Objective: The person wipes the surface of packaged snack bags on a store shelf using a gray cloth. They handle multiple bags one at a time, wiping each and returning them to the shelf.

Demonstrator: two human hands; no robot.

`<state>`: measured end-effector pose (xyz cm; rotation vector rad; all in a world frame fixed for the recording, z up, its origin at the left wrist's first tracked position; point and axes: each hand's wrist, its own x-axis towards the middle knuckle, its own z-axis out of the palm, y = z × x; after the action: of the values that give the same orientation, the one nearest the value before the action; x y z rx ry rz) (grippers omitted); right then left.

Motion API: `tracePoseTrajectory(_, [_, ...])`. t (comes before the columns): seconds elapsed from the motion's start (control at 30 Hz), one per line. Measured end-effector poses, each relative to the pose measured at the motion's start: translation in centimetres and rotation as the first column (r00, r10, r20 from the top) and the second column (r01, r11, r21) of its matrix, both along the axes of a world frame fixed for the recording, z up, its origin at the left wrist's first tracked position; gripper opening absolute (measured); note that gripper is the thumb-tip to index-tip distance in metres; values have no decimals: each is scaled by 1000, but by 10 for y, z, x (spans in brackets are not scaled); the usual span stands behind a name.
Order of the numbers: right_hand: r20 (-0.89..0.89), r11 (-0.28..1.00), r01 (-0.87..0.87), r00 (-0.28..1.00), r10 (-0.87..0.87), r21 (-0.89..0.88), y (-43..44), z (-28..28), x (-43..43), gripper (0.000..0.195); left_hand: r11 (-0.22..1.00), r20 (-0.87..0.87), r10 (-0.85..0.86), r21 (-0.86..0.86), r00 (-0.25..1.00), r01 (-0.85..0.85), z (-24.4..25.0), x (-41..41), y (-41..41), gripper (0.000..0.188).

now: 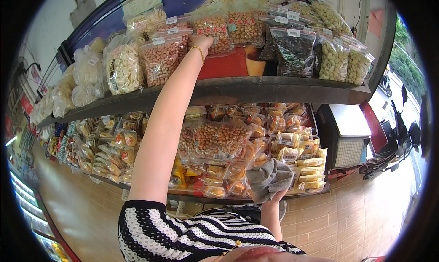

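On the upper shelf, my left hand reaches between a bag of pink-skinned peanuts and a bag of round nuts with red print. Its fingers touch the bags, but whether they grip one is hidden. Lower down at the right, my right hand holds a crumpled grey cloth in front of packaged buns. A large bag of reddish nuts lies on top of the lower goods. Bare red shelf surface shows right of my left hand.
The dark shelf edge crosses below my left hand. Bags of dark dried food and pale nuts stand at the right, bags of white slices at the left. A white-topped box and a parked scooter are farther right.
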<state>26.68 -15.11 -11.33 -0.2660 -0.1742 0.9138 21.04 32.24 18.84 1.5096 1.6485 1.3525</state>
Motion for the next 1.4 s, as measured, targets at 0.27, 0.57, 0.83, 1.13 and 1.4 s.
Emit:
tracePoseTrajectory(0.27, [-21,1000,7,1000,-7,12,-4,5,8,50,858,367,-512,168,777,485,6,-21,-45,42])
tracePoseTrajectory(0.57, [37,998,-59,998,58,36,8,22,-8,50,720,73,-514,578,854,384,21,-37,-109,26])
tracePoseTrajectory(0.83, [682,924,-5,677,-278,381,31,104,-15,56,643,481,-766,594,427,484,-2,-118,-272,20])
tracePoseTrajectory(1.13, [995,978,207,99,-7,-14,79,80,-118,44,614,577,-760,485,300,623,-149,-163,-372,35])
tracePoseTrajectory(1.4, [966,811,534,-52,-253,241,80,124,-129,31,533,235,-846,375,479,758,-183,-204,-369,39])
